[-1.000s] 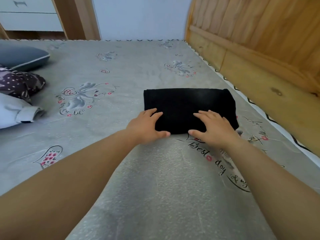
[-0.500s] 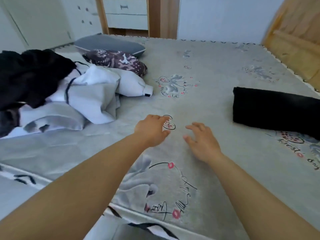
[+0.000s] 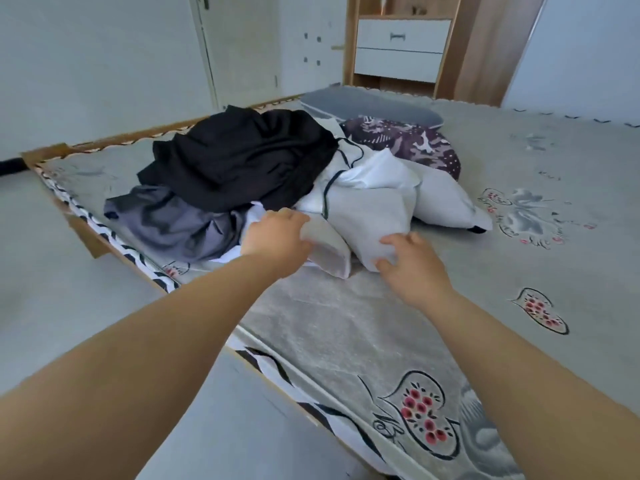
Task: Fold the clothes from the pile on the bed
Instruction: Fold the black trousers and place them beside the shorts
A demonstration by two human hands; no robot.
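Observation:
A pile of clothes lies on the left part of the bed (image 3: 349,327). On top of it is a black garment (image 3: 242,161), with a dark grey one (image 3: 173,220) beneath and a white garment with dark trim (image 3: 374,206) spilling toward me. My left hand (image 3: 277,239) grips a folded-over part of the white garment at its near left. At the garment's near edge my right hand (image 3: 410,263) pinches the cloth between thumb and curled fingers. No folded black piece is in view.
A purple patterned garment (image 3: 412,143) and a grey pillow (image 3: 374,107) lie behind the pile. The bed's near edge (image 3: 277,372) runs diagonally under my left arm, with grey floor (image 3: 69,289) beyond. A wooden unit with white drawers (image 3: 398,50) stands at the far end.
My view has swung left, away from the folded black piece. Both hands moved from the bare sheet to the pile and took hold of the white garment.

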